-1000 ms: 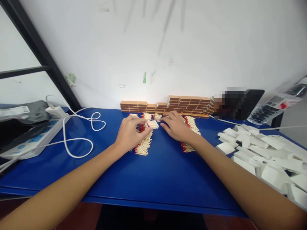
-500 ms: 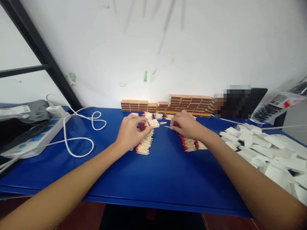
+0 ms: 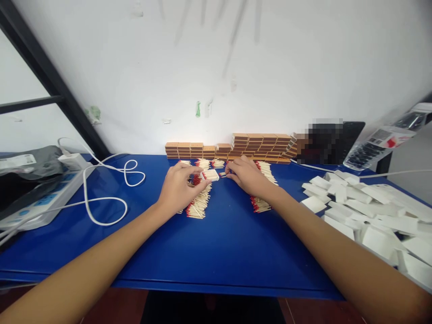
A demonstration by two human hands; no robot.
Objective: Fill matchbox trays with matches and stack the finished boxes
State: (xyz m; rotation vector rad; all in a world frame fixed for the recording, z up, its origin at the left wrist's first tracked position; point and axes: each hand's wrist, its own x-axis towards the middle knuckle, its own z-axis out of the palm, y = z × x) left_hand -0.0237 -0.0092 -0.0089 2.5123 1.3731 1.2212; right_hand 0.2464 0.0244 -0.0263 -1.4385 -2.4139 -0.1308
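Note:
My left hand (image 3: 178, 186) pinches a small white matchbox tray (image 3: 210, 175) just above a pile of red-tipped matches (image 3: 199, 204) on the blue table (image 3: 216, 243). My right hand (image 3: 248, 176) is closed in a pinch on a few matches whose tips reach toward the tray's right end. A second pile of matches (image 3: 261, 203) lies under and beside my right wrist. More small match bundles lie between my hands and the wall.
Stacked brown matchbox sleeves (image 3: 236, 146) line the wall. A heap of white empty trays (image 3: 364, 211) fills the table's right side. On the left lie a power strip (image 3: 37, 202) and a looped white cable (image 3: 104, 193). A black device (image 3: 334, 141) sits at back right.
My right hand moved from the right pile, where it picked up matches, back left to the tray. My left hand kept hold of the tray in nearly the same place.

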